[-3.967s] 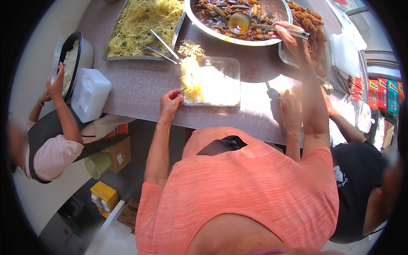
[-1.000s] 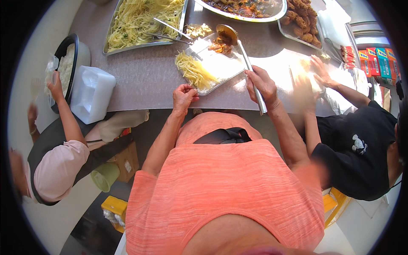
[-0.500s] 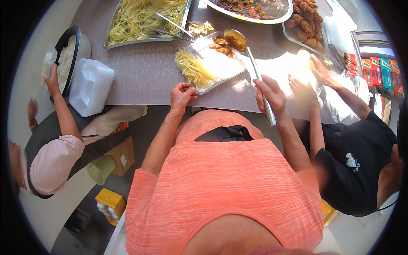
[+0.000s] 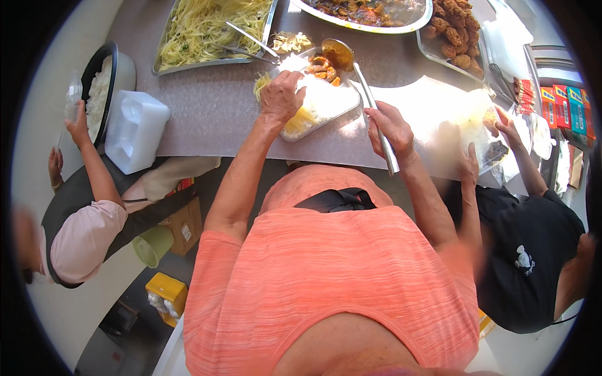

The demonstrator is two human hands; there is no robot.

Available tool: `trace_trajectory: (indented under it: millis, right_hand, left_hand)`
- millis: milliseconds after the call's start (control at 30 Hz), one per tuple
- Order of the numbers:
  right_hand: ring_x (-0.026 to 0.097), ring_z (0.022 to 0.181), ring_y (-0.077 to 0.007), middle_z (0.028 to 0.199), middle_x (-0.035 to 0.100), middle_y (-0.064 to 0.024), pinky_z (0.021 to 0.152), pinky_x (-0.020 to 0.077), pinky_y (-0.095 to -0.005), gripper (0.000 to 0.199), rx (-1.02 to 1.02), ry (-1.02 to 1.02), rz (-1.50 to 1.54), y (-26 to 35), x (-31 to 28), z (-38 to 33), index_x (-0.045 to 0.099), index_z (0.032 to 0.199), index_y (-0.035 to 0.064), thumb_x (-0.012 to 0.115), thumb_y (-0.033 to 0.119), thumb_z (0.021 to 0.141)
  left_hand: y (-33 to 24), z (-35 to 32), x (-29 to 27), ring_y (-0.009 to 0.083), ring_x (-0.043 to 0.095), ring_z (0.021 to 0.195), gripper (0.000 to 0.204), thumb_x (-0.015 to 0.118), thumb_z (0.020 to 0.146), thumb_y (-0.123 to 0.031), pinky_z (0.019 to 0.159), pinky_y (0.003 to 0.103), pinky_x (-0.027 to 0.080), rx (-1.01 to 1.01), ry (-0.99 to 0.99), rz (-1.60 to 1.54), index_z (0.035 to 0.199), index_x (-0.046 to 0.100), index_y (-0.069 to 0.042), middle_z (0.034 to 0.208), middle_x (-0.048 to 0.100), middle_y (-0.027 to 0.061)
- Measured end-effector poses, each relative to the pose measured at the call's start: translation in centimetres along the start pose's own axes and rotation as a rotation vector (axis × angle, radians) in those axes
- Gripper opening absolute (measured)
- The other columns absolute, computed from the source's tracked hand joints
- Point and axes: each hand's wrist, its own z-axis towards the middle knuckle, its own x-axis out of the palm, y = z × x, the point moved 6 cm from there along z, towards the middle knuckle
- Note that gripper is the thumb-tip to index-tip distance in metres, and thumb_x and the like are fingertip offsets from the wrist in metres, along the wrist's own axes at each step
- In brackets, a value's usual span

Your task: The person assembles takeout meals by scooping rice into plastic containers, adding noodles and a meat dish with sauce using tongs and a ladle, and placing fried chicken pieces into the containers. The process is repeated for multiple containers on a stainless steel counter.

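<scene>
My right hand is wrapped round the long handle of a metal ladle. The ladle's bowl rests at the far corner of a clear takeaway tray, beside brown saucy meat pieces. White rice lies in the tray, with pale yellow shredded potato along its left side. My left hand is over that side, fingers curled down among the shreds. Its fingertips are partly hidden, so what they pinch cannot be made out.
Shredded vegetables with tongs fill a metal pan at far left. Behind the tray stand a bowl of stew and a pan of fried chicken. White boxes and a rice pot stand left. Co-workers flank me; the right one holds a filled clear tray.
My left hand has moved from the tray's near edge up onto the shredded potato. My right hand keeps the ladle, shifted slightly left. The right co-worker's hands now hold a tray nearer the edge.
</scene>
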Motion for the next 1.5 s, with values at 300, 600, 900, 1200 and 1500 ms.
trace_trajectory:
  millis: [300, 600, 900, 1200, 1500]
  right_hand:
    - [0.064, 0.075, -0.027, 0.088, 0.061, -0.0198, 0.062, 0.0535, -0.0302, 0.025, 0.209, -0.099, 0.07, 0.0, -2.2, -1.8, 0.064, 0.09, -0.0036, 0.063, -0.01, 0.066]
    - [0.064, 0.075, -0.0268, 0.087, 0.063, -0.02, 0.063, 0.0532, -0.0301, 0.025, 0.318, -0.171, 0.158, -0.8, -3.0, -2.6, 0.064, 0.089, -0.0039, 0.062, -0.013, 0.065]
    - [0.065, 0.073, -0.0247, 0.087, 0.062, -0.0183, 0.06, 0.0535, -0.0289, 0.025, 0.233, -0.096, 0.157, -1.0, -1.6, -1.2, 0.065, 0.09, -0.0018, 0.064, -0.01, 0.066]
    - [0.068, 0.081, -0.0238, 0.093, 0.062, -0.0183, 0.067, 0.058, -0.027, 0.015, 0.218, -0.258, 0.265, -5.1, -4.5, 6.0, 0.062, 0.094, -0.0074, 0.056, -0.009, 0.08]
    - [0.065, 0.07, -0.0183, 0.077, 0.065, -0.0099, 0.062, 0.0527, -0.0268, 0.015, -0.018, -0.074, 0.188, -10.7, 2.8, 11.9, 0.064, 0.089, 0.0013, 0.064, 0.0, 0.074]
  left_hand:
    - [0.7, 6.7, 5.9, 0.0248, 0.063, 0.069, 0.009, 0.057, 0.078, -0.017, 0.057, 0.037, 0.051, 0.3, 0.176, 0.423, 0.073, 0.063, -0.011, 0.076, 0.06, 0.0065]
    - [1.1, 10.0, 7.1, 0.0267, 0.061, 0.081, 0.008, 0.067, 0.074, -0.018, 0.068, 0.039, 0.05, 0.211, 0.286, 0.353, 0.082, 0.067, -0.016, 0.085, 0.059, 0.0048]
    - [-0.9, 4.6, -2.8, 0.0154, 0.055, 0.059, 0.027, 0.074, 0.071, -0.018, 0.056, 0.029, 0.048, -0.06, -0.085, -0.226, 0.094, 0.067, -0.007, 0.066, 0.056, 0.0031]
    - [11.2, -9.6, -3.5, 0.008, 0.053, 0.065, 0.022, 0.063, 0.086, -0.016, 0.06, 0.022, 0.046, -0.566, -0.644, -0.522, 0.103, 0.064, -0.001, 0.08, 0.061, 0.0009]
    - [14.3, -13.8, -0.1, 0.0146, 0.055, 0.065, 0.028, 0.059, 0.088, -0.025, 0.059, 0.029, 0.047, -0.696, -0.617, -0.11, 0.107, 0.063, -0.005, 0.078, 0.061, 0.0059]
